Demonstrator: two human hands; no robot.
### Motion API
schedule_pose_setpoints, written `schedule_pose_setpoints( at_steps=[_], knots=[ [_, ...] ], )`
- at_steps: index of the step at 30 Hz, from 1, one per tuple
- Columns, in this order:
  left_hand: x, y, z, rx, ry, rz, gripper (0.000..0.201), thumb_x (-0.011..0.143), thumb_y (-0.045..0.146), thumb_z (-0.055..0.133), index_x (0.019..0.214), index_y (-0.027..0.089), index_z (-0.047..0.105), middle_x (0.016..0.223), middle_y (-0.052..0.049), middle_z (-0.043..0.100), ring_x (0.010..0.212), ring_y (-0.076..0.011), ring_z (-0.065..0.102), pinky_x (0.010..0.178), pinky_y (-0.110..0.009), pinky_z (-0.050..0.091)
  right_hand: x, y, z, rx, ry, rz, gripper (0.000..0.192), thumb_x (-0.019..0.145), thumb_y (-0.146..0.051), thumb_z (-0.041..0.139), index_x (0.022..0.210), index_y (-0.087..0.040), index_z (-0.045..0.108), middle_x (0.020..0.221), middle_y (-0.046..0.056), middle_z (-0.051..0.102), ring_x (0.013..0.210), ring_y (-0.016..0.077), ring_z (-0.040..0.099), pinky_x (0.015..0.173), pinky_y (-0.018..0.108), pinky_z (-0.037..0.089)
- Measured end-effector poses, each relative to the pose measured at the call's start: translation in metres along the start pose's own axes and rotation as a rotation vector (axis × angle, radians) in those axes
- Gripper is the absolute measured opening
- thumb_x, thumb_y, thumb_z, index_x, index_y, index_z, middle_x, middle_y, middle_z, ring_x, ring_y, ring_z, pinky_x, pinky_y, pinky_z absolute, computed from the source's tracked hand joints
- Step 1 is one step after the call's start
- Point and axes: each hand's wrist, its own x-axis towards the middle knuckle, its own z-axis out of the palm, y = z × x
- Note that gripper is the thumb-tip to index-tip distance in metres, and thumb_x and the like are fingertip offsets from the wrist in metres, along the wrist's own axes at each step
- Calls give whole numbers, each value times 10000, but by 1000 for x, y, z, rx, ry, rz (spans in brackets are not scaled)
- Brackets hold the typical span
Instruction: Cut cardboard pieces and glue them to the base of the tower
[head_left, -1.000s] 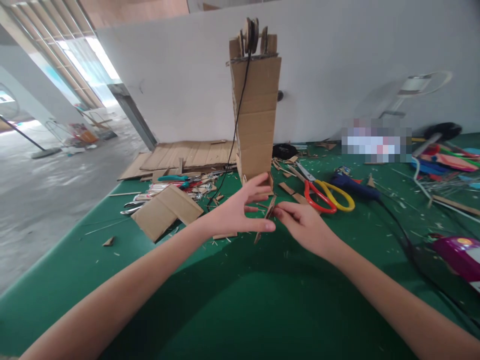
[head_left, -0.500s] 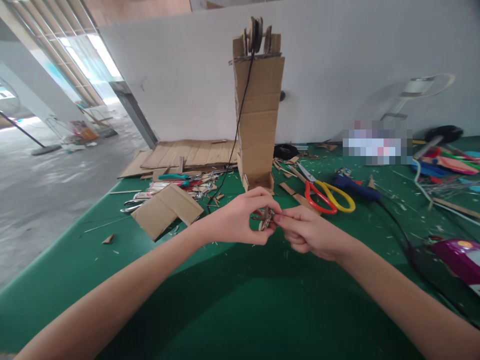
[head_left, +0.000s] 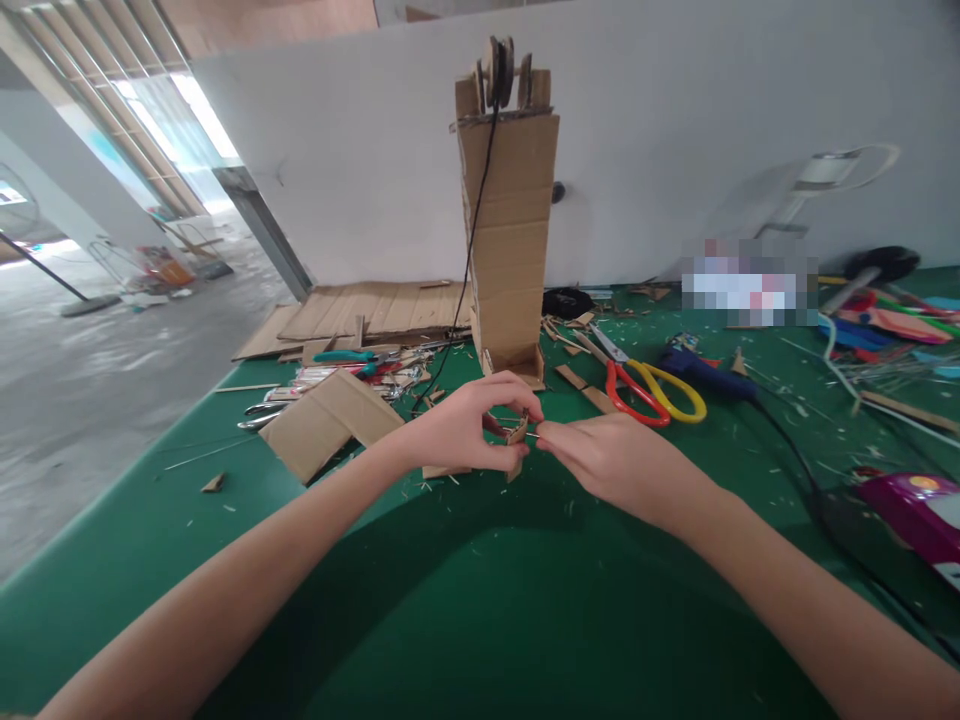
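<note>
Both hands sit a bit lower and left vs half a second ago, grip barely changed. Left hand [head_left: 465, 432] is pinched on a small cardboard piece [head_left: 516, 434], thumb under, fingers curled over. Right hand [head_left: 615, 462] meets it fingertip to fingertip, pinching a thin stick at the piece's right edge. Piece sits between the two hands, above the green table [head_left: 480, 620], just in front of the tower [head_left: 508, 215]. Scissors [head_left: 649, 385] lie right of the tower.
</note>
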Motion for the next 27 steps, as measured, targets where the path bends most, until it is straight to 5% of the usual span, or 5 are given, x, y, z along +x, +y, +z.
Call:
schedule_pose_setpoints(
  at_steps=[3, 8, 13, 18, 27],
  knots=[
    [0, 1, 0, 6, -9, 10, 258, 685, 140, 597, 938, 183, 575, 1050, -57, 506, 904, -134, 535, 577, -166, 488, 0, -4, 0, 29, -2, 17, 281, 951, -257, 342, 875, -161, 595, 623, 27, 540, 544, 132, 446, 511, 295, 203],
    [-1, -4, -7, 103, 21, 36, 260, 678, 134, 597, 932, 186, 575, 1054, -53, 512, 902, -138, 535, 579, -176, 485, 1, 0, -5, 715, -69, 332, 350, 941, -396, 363, 788, -185, 598, 519, -45, 379, 457, 85, 325, 457, 249, 247],
    [-5, -21, -34, 124, 335, 63, 268, 718, 122, 587, 980, 178, 563, 1022, -59, 570, 993, -177, 550, 826, -311, 483, -3, 16, -6, 1257, -127, 701, 313, 896, -459, 446, 836, -176, 566, 490, -110, 169, 416, 58, 120, 375, 223, 146],
    [-3, -29, -24, -141, 244, -107, 440, 801, 157, 528, 1232, 204, 457, 1211, -90, 554, 992, -171, 588, 823, -324, 494, 1, 17, 8, 1151, 113, 704, 261, 857, -401, 539, 1042, -218, 527, 544, -93, 309, 403, 61, 271, 373, 213, 263],
    [-2, -41, 5, 89, 173, -303, 385, 821, 201, 508, 1206, 208, 484, 1195, -72, 553, 899, -172, 593, 780, -335, 507, 2, 16, 9, 770, 474, 540, 246, 880, -408, 494, 846, -197, 618, 742, 18, 515, 612, 131, 495, 545, 277, 421]
  ],
)
